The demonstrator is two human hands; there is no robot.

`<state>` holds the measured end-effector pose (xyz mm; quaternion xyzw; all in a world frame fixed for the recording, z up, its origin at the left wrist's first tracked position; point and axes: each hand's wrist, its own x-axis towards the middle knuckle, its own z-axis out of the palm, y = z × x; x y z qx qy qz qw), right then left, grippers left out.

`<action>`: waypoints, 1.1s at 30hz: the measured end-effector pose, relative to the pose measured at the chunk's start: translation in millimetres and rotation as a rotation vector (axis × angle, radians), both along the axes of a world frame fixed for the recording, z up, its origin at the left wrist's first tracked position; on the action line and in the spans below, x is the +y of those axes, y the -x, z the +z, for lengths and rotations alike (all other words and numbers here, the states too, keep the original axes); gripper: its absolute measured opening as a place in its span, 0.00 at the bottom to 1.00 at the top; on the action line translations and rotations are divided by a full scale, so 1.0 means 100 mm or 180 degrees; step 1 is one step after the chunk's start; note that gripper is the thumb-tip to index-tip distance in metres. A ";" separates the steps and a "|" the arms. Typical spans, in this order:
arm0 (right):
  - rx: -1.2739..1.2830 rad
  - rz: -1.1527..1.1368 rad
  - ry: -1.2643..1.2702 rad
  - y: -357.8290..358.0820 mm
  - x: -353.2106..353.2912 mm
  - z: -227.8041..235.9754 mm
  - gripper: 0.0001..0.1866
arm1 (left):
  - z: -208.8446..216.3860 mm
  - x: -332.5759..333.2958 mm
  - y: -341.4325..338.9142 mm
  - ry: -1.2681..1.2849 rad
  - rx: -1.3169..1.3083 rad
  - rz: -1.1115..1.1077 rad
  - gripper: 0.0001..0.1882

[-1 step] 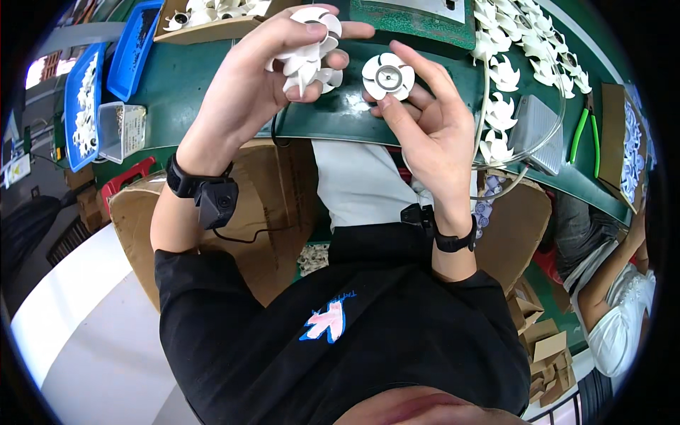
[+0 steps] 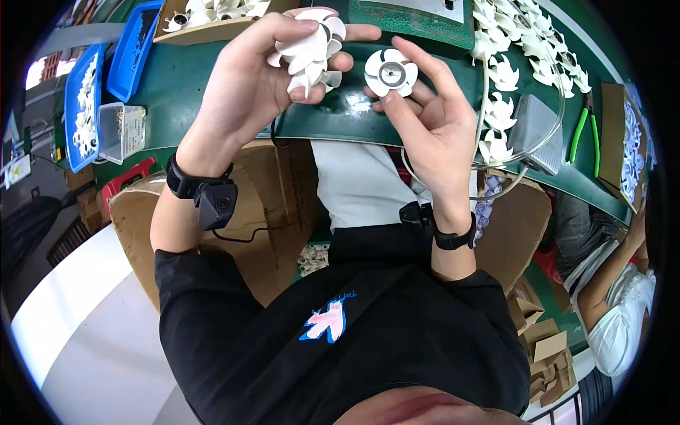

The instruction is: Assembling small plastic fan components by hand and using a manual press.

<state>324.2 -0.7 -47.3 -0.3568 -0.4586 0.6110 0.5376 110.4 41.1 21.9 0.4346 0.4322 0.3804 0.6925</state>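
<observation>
Several white plastic fan blades [image 2: 309, 58] are bunched in my left hand [image 2: 248, 81], whose fingers and thumb close round them while the index finger points out to the right. My right hand [image 2: 432, 117] pinches a single white fan blade [image 2: 391, 73] by its edge between thumb and fingers. Its round grey-rimmed hub faces up. Both hands are above the green table [image 2: 333, 126], a small gap apart.
Rows of white fan blades [image 2: 504, 74] lie at the right, by a grey foot pedal [image 2: 536, 134] and looping pale tube. Green-handled pliers [image 2: 585, 134] rest farther right. A cardboard box [image 2: 205, 32] and blue trays [image 2: 131, 57] stand at the left. Another person [image 2: 616, 304] sits right.
Both hands have shifted very slightly to the right, with the fan blades still held. The single blade in my right hand has moved up a touch.
</observation>
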 end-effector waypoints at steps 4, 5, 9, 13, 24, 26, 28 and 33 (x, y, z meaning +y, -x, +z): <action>0.0418 -0.0253 0.0011 0.04 0.10 0.02 0.27 | 0.01 0.02 -0.02 0.0420 -0.0576 -0.0189 0.30; 0.0417 -0.0260 0.0010 0.04 0.10 0.00 0.27 | 0.02 0.02 -0.05 0.0516 -0.0590 -0.0179 0.32; 0.0115 -0.0414 -0.0494 0.03 0.09 -0.09 0.28 | 0.01 0.03 -0.07 0.0701 -0.0681 -0.0281 0.36; 0.0154 -0.0320 -0.0569 0.01 0.11 -0.06 0.27 | 0.01 0.02 -0.07 0.0763 -0.0763 -0.0537 0.40; 0.0043 -0.0346 -0.0677 0.03 0.14 -0.13 0.26 | -0.03 -0.10 -0.26 -0.0089 0.0707 -0.0478 0.24; -0.0308 -0.0478 -0.0992 0.04 0.14 -0.13 0.27 | -0.06 -0.13 -0.22 -0.0552 0.1148 -0.0606 0.24; -0.0484 -0.0546 -0.1189 0.05 0.14 -0.15 0.28 | -0.11 -0.16 -0.22 -0.0799 0.1352 -0.0603 0.24; -0.0797 -0.0548 -0.1517 0.04 0.13 -0.11 0.33 | -0.09 -0.09 -0.25 -0.1583 0.1452 -0.0063 0.19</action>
